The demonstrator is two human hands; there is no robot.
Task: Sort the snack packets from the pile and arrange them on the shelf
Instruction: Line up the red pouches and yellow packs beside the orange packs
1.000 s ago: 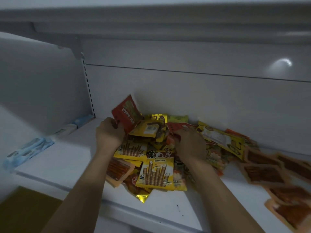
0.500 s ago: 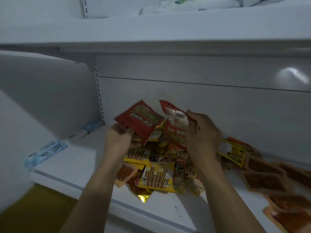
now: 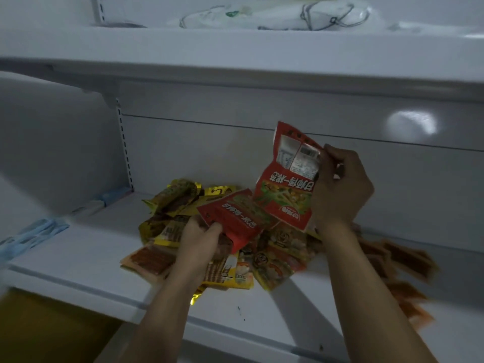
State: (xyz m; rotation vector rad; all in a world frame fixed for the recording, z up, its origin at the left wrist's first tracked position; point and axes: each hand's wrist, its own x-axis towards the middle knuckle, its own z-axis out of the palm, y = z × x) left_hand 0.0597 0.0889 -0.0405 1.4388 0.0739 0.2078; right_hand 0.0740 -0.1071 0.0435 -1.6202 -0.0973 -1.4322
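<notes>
The white shelf (image 3: 78,260) runs across the near foreground, both forearms reaching in over its front edge. On it lies the pile of snack packets (image 3: 275,260), mostly yellow and orange, heaped at all angles. The left hand (image 3: 201,239) sits low over the pile, thumb and fingers pinching the near end of a red packet (image 3: 235,218); that packet lies nearly flat, printed face up, its long axis slanting away to the upper right and its lettering upside down to the camera. Blurred orange packets (image 3: 400,260) lie spread on the shelf to the right. Higher and just beyond, the right hand (image 3: 340,189) curls its fingers round the edge of two overlapped red packets (image 3: 285,197), held roughly upright, long axis close to vertical, print inverted; the upper one shows its white label panel. Blue label strips (image 3: 34,234) lie far left. Above, an upper shelf (image 3: 235,56) carries a clear plastic bag (image 3: 288,14).
</notes>
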